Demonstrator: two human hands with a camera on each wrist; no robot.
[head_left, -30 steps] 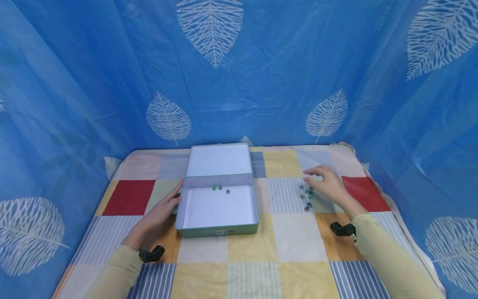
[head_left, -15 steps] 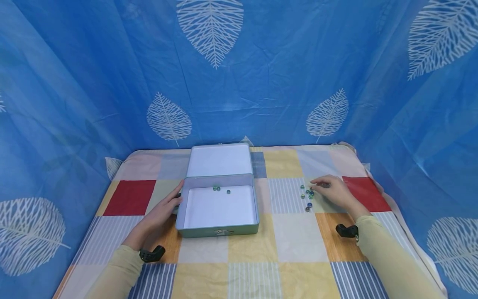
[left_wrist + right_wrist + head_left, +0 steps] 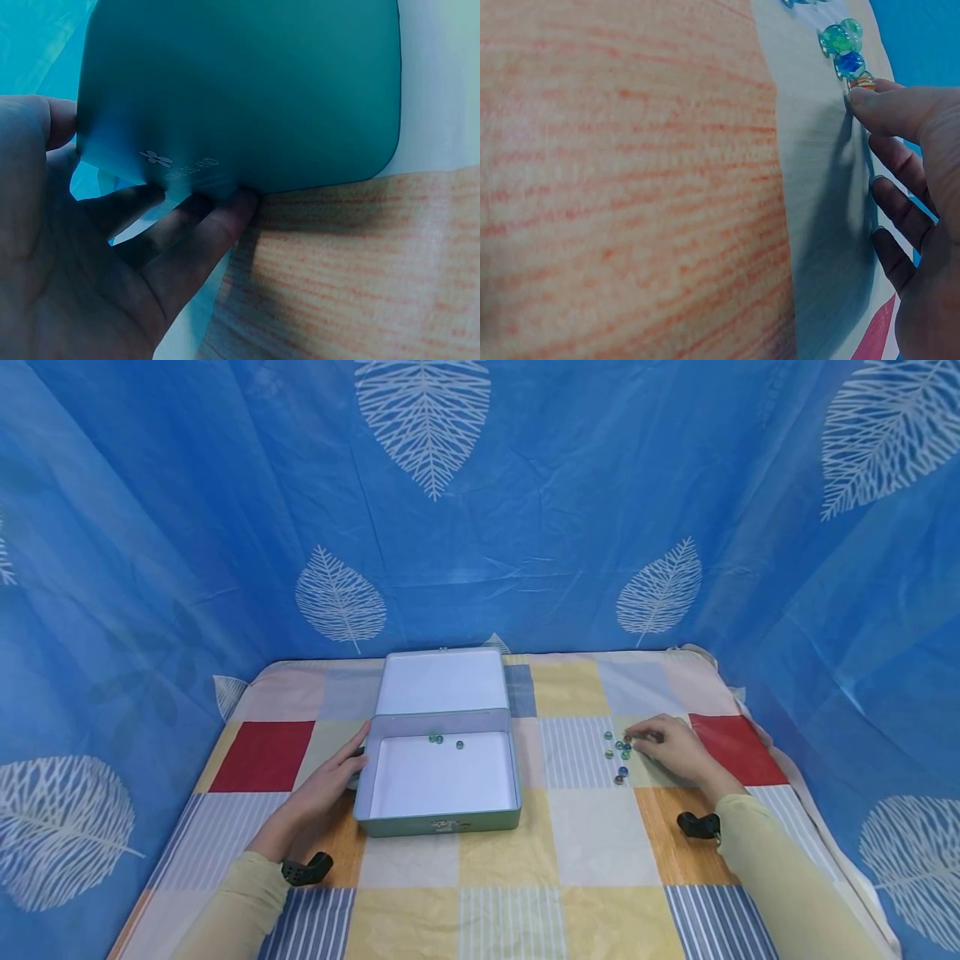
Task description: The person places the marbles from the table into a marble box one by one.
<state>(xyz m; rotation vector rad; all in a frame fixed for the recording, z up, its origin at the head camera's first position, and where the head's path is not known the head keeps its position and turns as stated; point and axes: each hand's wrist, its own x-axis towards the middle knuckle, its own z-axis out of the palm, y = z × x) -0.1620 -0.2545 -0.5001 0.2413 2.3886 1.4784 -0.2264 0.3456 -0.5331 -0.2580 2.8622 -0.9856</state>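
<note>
In the head view my left hand (image 3: 326,787) rests against the left side of an open green metal box (image 3: 480,820). Its fingers (image 3: 199,240) touch the edge of the green side wall in the left wrist view, and another finger lies at the wall's far edge. Several green glass marbles (image 3: 460,745) lie inside, near the back of the white base. At the right, my right hand (image 3: 678,750) is down at a loose cluster of marbles (image 3: 626,755). Its thumb and forefinger pinch an orange-streaked marble (image 3: 863,80), which sits beside a blue marble (image 3: 850,65).
The box's lid (image 3: 441,682) lies folded back toward the rear of the table. A patchwork cloth (image 3: 510,860) covers the table, and blue leaf-printed curtains (image 3: 510,527) stand on its back and sides. A blue and a brown marble (image 3: 618,780) lie nearer the front.
My right hand has come down to the cluster, and its thumb and forefinger have closed on the orange-streaked marble. Two marbles in the box have rolled closer together. My left hand stays put.
</note>
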